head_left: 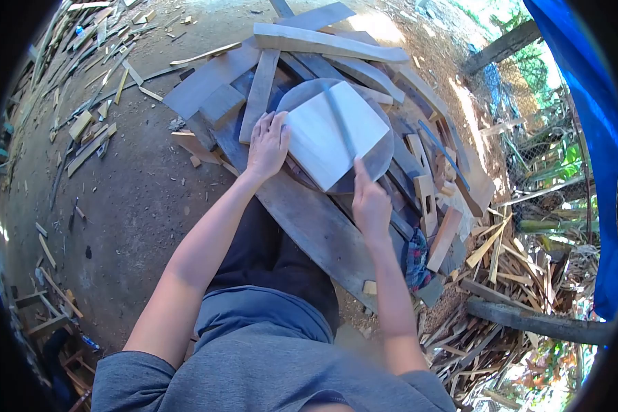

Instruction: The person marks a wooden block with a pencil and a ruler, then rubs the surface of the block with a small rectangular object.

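Note:
A pale square wooden board (316, 141) lies on a round dark disc (381, 154) on the cluttered workbench. My left hand (268, 145) rests at the board's left corner, its fingers wrapped over the edge. In my right hand (372, 206), near the board's lower right side, is the end of a long, thin, dark tool (340, 120). The tool reaches across the board's face toward its top corner and is blurred. The fingers of my right hand are closed around its near end.
Planks (329, 44) and cut wood pieces lie around the disc. A blue strip (444, 154) and a plaid cloth (416, 261) are on the right. Scraps litter the ground (137, 206) at left, and a scrap pile (522, 275) lies at right beside a blue tarp (590, 103).

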{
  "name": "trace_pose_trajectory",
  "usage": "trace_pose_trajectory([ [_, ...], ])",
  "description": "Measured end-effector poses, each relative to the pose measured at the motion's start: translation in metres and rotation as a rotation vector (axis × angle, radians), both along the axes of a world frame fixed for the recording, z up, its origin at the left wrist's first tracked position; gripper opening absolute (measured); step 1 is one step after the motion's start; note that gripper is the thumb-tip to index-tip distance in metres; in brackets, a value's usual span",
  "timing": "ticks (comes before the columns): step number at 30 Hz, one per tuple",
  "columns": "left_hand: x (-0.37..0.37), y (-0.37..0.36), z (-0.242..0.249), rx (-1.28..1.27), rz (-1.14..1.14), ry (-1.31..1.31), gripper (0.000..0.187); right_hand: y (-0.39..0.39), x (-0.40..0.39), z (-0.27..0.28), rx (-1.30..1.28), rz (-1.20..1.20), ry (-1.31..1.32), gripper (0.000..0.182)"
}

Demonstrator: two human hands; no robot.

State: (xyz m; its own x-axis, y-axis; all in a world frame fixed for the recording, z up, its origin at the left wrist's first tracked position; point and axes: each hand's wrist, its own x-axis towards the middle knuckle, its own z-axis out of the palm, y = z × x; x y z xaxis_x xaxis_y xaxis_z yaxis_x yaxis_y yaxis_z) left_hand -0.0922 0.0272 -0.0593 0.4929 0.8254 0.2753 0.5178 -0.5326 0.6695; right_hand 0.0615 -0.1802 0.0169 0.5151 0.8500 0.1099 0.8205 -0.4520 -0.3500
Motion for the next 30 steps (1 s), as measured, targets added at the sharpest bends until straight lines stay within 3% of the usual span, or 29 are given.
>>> trace_pose_trajectory([
  [3,0.0,0.001,0.003,-0.037,-0.008,0.017,0.046,0.035,0.041,-0.009,0.053,-0.055,-0.087,0.042],
  [7,-0.002,-0.003,0.008,-0.034,0.005,0.022,0.046,0.039,0.038,-0.013,0.055,-0.103,-0.123,0.043],
  [9,-0.002,-0.005,0.011,-0.042,0.008,0.034,0.046,0.015,0.008,-0.014,0.072,-0.061,-0.098,0.043],
  [11,-0.002,-0.005,0.011,-0.042,0.011,0.03,0.046,-0.01,-0.02,-0.01,0.052,0.131,-0.12,0.044],
  [15,-0.002,-0.004,0.006,-0.014,0.011,0.024,0.046,-0.008,0.001,-0.003,0.007,0.135,-0.091,0.042],
  [17,-0.002,-0.001,0.005,-0.02,0.005,0.026,0.046,0.02,0.046,-0.015,0.038,-0.047,-0.062,0.041],
  [20,-0.002,-0.002,0.006,-0.025,0.005,0.029,0.046,0.044,0.073,-0.016,0.028,-0.128,-0.124,0.041],
  [23,-0.001,-0.005,0.008,-0.025,0.02,0.035,0.046,0.032,0.045,-0.016,0.037,-0.084,-0.121,0.046],
  [26,-0.001,-0.005,0.007,-0.015,0.028,0.037,0.046,-0.005,-0.016,-0.008,-0.005,0.11,-0.162,0.049],
  [29,0.0,-0.003,0.006,0.003,0.018,0.032,0.046,-0.009,-0.001,-0.014,0.063,0.152,-0.201,0.049],
  [30,-0.001,-0.003,0.005,0.012,0.014,0.026,0.046,0.002,0.015,-0.01,0.013,0.052,-0.172,0.046],
])
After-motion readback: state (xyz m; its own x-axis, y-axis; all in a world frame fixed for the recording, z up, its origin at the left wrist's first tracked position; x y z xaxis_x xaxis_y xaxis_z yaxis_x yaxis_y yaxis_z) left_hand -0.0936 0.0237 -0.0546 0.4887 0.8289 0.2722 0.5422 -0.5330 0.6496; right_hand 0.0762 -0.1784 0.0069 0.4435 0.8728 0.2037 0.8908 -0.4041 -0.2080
